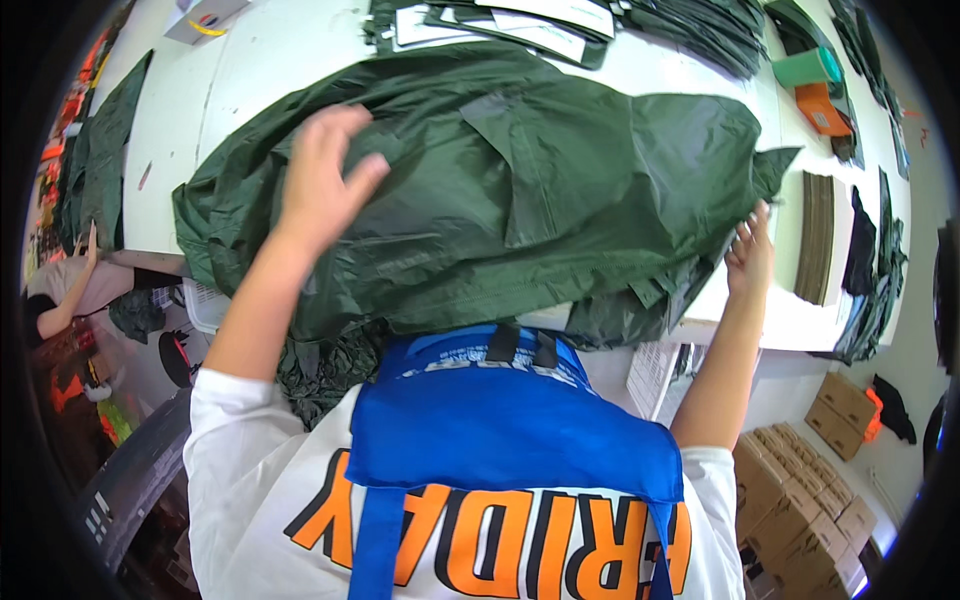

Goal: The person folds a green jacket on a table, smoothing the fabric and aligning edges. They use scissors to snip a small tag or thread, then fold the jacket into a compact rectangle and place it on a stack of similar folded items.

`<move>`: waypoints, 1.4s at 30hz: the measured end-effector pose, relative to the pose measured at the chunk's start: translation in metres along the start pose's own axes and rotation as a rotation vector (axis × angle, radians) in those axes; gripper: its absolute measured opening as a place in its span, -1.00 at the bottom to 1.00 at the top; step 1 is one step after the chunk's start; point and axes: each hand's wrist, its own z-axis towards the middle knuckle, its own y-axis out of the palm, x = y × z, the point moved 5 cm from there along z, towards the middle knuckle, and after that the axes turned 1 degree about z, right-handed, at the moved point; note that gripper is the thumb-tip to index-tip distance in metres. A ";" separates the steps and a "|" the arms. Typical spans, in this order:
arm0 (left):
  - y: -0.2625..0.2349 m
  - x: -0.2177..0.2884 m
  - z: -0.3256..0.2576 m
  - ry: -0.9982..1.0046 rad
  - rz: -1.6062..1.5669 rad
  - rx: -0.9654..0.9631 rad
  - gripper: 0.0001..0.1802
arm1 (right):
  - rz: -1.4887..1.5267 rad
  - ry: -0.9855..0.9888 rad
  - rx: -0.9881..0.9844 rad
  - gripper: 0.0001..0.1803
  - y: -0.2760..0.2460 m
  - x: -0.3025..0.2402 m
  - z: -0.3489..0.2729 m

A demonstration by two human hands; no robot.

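A large dark green waterproof garment (580, 170) lies spread across the white table, its front part hanging over the near edge. A flap shows on its middle. Over its left part is my left hand (330, 175), fingers apart and thumb out, slightly blurred; whether it touches the fabric I cannot tell. At the garment's right end my right hand (750, 250) is closed, fingertips pinching the edge of the fabric near a pointed corner. Crumpled dark green fabric (330, 370) hangs below the table edge by my left forearm.
Folded dark garments with white sheets (500, 25) lie along the far side. Stacked brown cardboard sheets (818, 240), an orange box (822, 108) and a green roll (808, 67) are at right. Cartons (800, 500) stand below. A co-worker's arm (75, 290) shows at far left.
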 end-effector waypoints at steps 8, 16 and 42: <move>0.095 0.071 -0.143 -0.281 0.036 -0.538 0.02 | 0.375 -0.280 -0.462 -0.88 0.080 -0.077 0.005; 0.055 0.059 -0.055 -0.083 -0.155 -0.189 -0.40 | 0.004 -0.395 -0.162 -0.70 0.049 -0.042 -0.051; 0.019 0.202 0.037 0.499 -1.349 -0.941 -0.89 | -0.306 -0.677 0.344 -0.73 -0.154 -0.156 0.035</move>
